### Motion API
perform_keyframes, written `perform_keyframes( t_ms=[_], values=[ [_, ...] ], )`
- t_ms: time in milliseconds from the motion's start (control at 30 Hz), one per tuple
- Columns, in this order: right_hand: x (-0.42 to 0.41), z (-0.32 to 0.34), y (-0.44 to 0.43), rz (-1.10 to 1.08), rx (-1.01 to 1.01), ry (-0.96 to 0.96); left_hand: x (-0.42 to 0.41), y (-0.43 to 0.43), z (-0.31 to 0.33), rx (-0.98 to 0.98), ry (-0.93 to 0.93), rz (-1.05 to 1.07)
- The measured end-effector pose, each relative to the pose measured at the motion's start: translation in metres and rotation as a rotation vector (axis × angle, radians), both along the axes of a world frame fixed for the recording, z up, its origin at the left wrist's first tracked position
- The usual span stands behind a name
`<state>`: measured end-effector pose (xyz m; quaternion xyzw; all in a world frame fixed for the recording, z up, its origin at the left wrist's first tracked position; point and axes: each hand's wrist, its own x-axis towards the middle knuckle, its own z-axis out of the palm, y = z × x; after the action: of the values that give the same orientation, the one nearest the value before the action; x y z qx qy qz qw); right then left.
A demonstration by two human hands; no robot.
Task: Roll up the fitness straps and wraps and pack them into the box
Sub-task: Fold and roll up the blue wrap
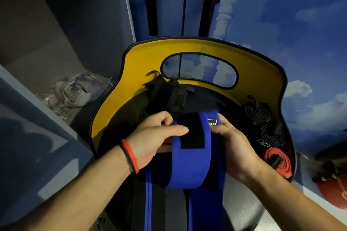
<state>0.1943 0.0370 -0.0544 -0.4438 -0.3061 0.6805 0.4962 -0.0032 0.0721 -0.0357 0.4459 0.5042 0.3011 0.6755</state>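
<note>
— So, progress?
— Black rolls (257,113) and a red roll (279,163) sit in the box (142,56). Your left hand (150,137) and right hand (232,148) both grip the blue wrap (187,165) above it; tails hang unrolled.

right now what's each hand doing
left hand: grips the blue wrap, thumb on its black velcro patch.
right hand: grips the right edge of the same wrap.
</note>
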Motion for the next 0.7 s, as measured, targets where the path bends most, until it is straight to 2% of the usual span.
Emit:
perform_keyframes(
  t_ms=[100, 167, 267, 400, 500, 600, 700],
  values=[
    [0.006, 0.0, -0.001, 0.056, 0.222, -0.207, -0.003, 0.004, 0.006, -0.113, -0.087, -0.033],
    [0.009, 0.002, 0.0, 0.167, 0.332, -0.311, -0.004, 0.006, 0.008, -0.159, -0.186, 0.024],
    [0.011, 0.004, -0.001, 0.222, 0.368, -0.318, -0.006, 0.012, 0.007, -0.061, -0.156, 0.133],
    [0.002, 0.002, -0.004, 0.193, 0.214, -0.191, -0.008, 0.011, -0.001, 0.053, -0.167, 0.045],
    [-0.003, -0.004, -0.001, 0.066, 0.056, -0.271, -0.005, 0.007, 0.0, 0.148, -0.206, -0.006],
    [0.003, -0.007, 0.009, -0.072, -0.083, -0.373, -0.003, 0.007, 0.0, 0.255, -0.202, 0.085],
    [0.006, -0.007, 0.012, -0.108, -0.081, -0.342, 0.0, 0.008, -0.004, 0.383, -0.051, 0.184]
  ],
)
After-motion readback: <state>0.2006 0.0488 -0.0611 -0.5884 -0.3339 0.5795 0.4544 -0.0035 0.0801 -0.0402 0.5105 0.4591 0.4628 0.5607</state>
